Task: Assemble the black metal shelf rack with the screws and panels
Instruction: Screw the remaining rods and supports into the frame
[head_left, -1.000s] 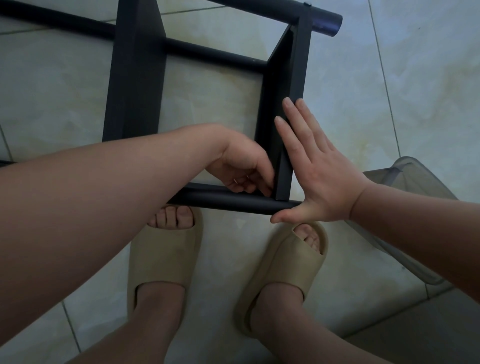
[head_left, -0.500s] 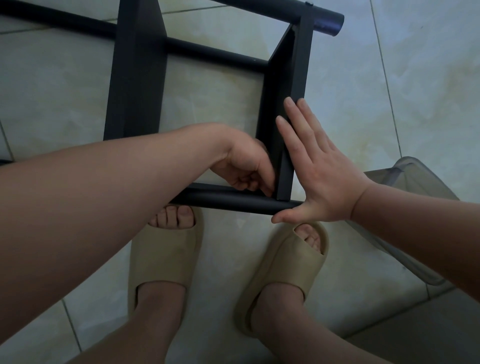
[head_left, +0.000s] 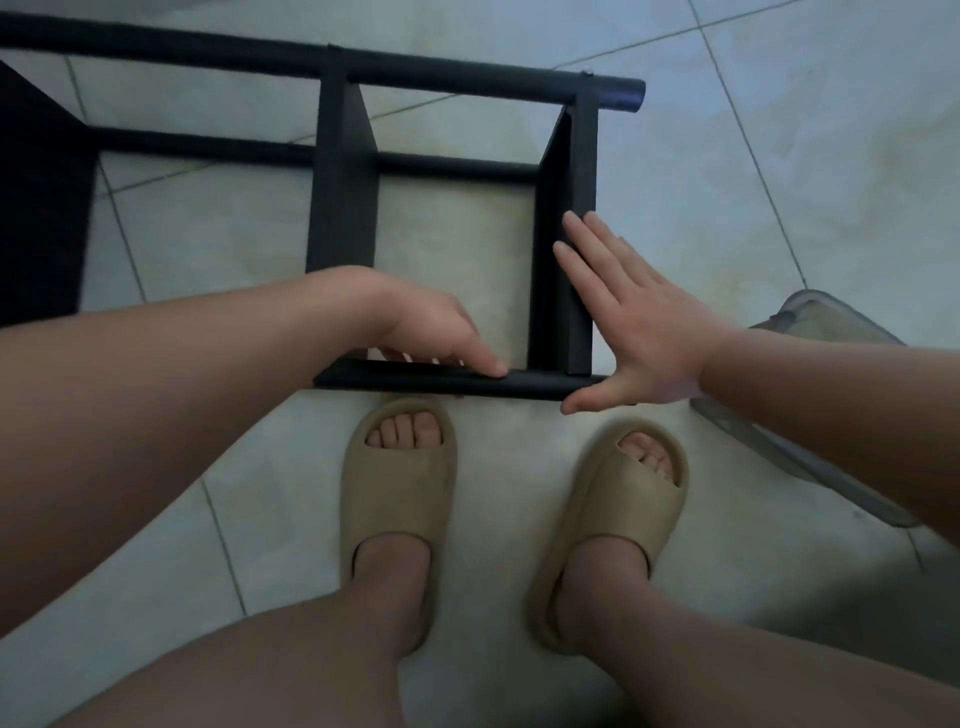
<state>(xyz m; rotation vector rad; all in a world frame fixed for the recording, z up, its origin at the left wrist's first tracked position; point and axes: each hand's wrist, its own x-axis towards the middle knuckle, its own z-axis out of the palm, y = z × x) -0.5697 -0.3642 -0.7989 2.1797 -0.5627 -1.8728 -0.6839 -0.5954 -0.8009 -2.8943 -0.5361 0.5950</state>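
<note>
- Two hands are on the black metal shelf rack, which lies on its side on the pale tiled floor and fills the upper half of the frame from the left edge to just right of centre.
- Its far tube runs along the top of the frame. A thinner bar lies parallel just below it, and the near tube crosses the centre, just above the toes.
- Three flat panels stand between the tubes: a dark one at the left edge, a middle panel and a right panel.
- The right hand is spread flat, right of centre. Its straight fingers lie together against the outer face of the right panel, and the thumb is stretched out sideways at the right-hand end of the near tube. It grips nothing.
- The left hand comes in from the left and rests on the near tube, between the middle and right panels. One digit lies straight along the top of the tube, and the other fingertips are bent down just behind its far edge. It is not clear whether they close round the tube or pinch anything small.
- A pair of beige slides is on the person's feet in the lower centre, toes pointing at the near tube.
- A translucent grey plastic bin sits at the right edge, partly behind the right forearm.
</note>
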